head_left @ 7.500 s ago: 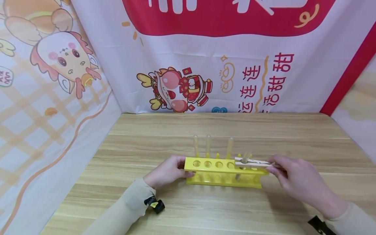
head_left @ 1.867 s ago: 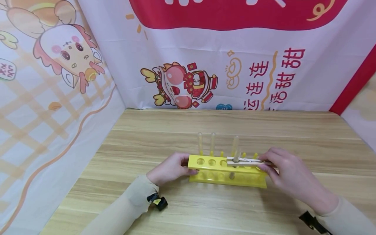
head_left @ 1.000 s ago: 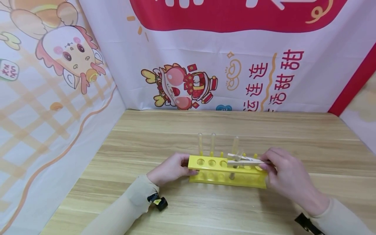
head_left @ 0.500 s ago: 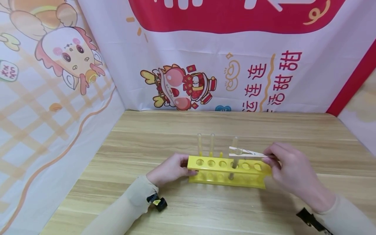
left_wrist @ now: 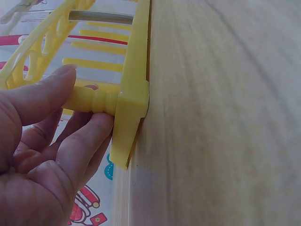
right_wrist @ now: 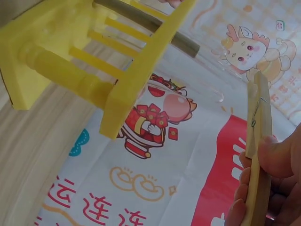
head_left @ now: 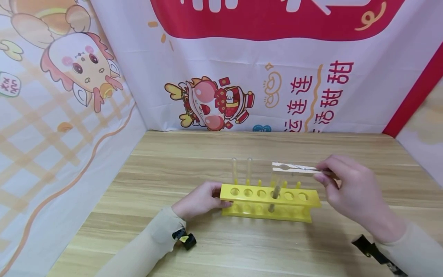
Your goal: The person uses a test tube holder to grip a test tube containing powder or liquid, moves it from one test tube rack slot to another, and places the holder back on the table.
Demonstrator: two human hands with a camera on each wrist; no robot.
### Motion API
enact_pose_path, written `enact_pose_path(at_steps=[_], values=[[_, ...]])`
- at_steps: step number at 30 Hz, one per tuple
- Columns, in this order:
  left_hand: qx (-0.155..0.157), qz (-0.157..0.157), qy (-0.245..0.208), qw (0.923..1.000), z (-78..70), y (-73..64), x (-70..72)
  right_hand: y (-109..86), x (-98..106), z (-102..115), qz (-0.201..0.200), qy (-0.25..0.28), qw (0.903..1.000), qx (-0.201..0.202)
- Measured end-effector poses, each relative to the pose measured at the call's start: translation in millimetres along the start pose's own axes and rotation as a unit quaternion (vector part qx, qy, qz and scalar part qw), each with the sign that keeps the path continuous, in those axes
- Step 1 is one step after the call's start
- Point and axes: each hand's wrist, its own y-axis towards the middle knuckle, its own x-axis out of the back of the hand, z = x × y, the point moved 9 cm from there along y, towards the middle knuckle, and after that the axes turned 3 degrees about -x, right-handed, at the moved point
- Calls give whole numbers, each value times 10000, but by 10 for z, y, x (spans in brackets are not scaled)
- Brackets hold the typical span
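A yellow test tube rack [head_left: 256,200] stands on the table. My left hand [head_left: 197,202] grips its left end, and in the left wrist view thumb and fingers pinch the end post [left_wrist: 96,100]. One upright test tube [head_left: 277,189] with grey-brown contents stands in the fourth hole from the left, leaning slightly. My right hand [head_left: 356,196] holds a wooden test tube clamp [head_left: 297,169] by its handle. The clamp is above and behind the rack, with nothing seen between its tips. In the right wrist view the clamp [right_wrist: 259,117] is apart from the filled tube [right_wrist: 141,19].
Two clear test tubes [head_left: 234,169] sit upside down on the left rear pegs. Another inverted one, partly hidden by the clamp, stands behind the fourth hole. Printed cloth walls [head_left: 207,50] close off the back and left of the wooden table [head_left: 242,250].
The clamp carried the filled tube left from the fifth hole's area to the fourth hole. It then loosened and rose up off the tube, which stayed there. The left hand keeps gripping the rack.
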Motion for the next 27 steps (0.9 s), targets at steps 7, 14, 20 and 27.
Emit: enact_pose_path(at_steps=[7,14,20,27], values=[[33,18,24,10000,15,-1,3,-11,47,-103,-115,44,9997,-194],[24,2,27,10000,6,-2,6,-36,119,-245,-247,-92,9991,-338],[33,-16,39,10000,-13,-11,4,-68,175,-401,-102,-367,9977,-557],[20,-8,102,9999,-14,-8,4,-153,144,-622,189,-773,9920,-977]])
